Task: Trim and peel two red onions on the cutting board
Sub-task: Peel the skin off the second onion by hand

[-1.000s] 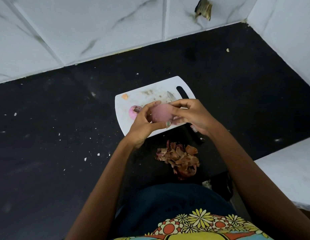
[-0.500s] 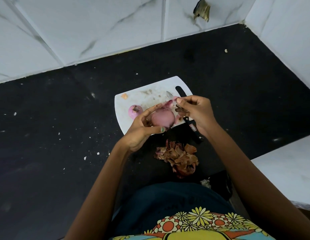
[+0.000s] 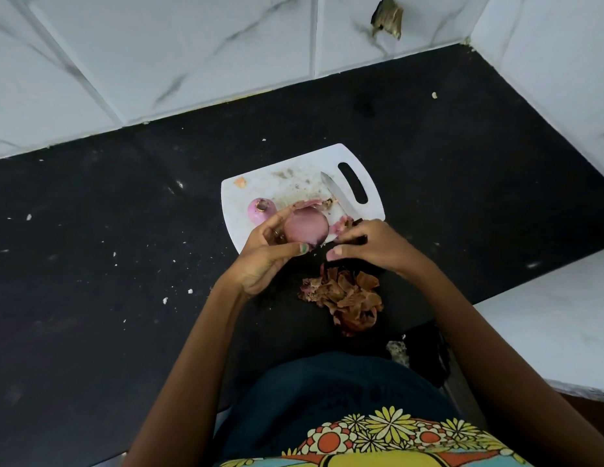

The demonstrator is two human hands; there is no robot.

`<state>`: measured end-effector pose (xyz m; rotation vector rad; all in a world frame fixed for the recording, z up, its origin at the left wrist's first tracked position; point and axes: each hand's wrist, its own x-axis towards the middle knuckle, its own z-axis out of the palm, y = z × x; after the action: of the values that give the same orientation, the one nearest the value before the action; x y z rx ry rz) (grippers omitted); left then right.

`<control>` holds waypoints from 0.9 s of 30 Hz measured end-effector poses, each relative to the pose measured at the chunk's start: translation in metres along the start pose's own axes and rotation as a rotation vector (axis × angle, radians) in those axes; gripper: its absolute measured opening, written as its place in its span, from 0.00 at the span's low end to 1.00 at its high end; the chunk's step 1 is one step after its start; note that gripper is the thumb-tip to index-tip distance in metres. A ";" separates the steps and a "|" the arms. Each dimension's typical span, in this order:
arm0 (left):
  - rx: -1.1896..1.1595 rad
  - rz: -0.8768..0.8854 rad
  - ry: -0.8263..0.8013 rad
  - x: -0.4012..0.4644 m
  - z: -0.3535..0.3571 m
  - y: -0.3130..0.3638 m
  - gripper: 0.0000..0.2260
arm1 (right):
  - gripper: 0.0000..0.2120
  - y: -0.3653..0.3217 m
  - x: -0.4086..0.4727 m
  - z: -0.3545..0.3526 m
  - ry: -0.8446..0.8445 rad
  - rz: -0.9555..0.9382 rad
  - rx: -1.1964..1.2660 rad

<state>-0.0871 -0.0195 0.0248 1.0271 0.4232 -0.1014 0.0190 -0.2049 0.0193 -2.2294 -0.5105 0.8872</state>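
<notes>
My left hand (image 3: 266, 261) grips a partly peeled red onion (image 3: 305, 227) just above the near edge of the white cutting board (image 3: 293, 183). A loose flap of skin curls over the onion's far side. My right hand (image 3: 371, 247) hovers beside it on the right, its fingers curled and pinching a pink scrap of onion peel (image 3: 342, 225). A second red onion (image 3: 260, 208) with a trimmed end sits on the board's left side. A knife (image 3: 337, 197) lies on the board, blade pointing away, its handle hidden under my right hand.
A heap of dry brown onion skins (image 3: 344, 298) lies on the black counter (image 3: 125, 230) just in front of the board. An orange scrap (image 3: 240, 182) sits at the board's far left corner. White tiled walls close the back and right.
My right hand tore a piece of skin off the onion and drew it right and toward me. The left hand turned the onion slightly and kept its grip.
</notes>
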 end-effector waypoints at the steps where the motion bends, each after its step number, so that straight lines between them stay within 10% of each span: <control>1: -0.004 -0.002 -0.003 0.000 0.000 -0.001 0.27 | 0.17 0.002 0.003 0.004 0.021 -0.001 -0.054; 5: -0.003 0.009 -0.017 0.001 -0.001 -0.005 0.27 | 0.16 -0.014 -0.001 0.003 0.225 -0.113 0.135; 9: 0.013 0.028 -0.044 0.004 -0.003 -0.008 0.28 | 0.11 -0.036 -0.001 -0.003 0.074 -0.102 0.621; 27: -0.332 -0.045 -0.103 0.014 -0.003 -0.011 0.24 | 0.05 -0.045 0.008 0.013 0.472 0.011 0.814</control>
<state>-0.0783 -0.0210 0.0087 0.6825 0.3553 -0.1197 0.0107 -0.1634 0.0411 -1.5914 0.0905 0.4207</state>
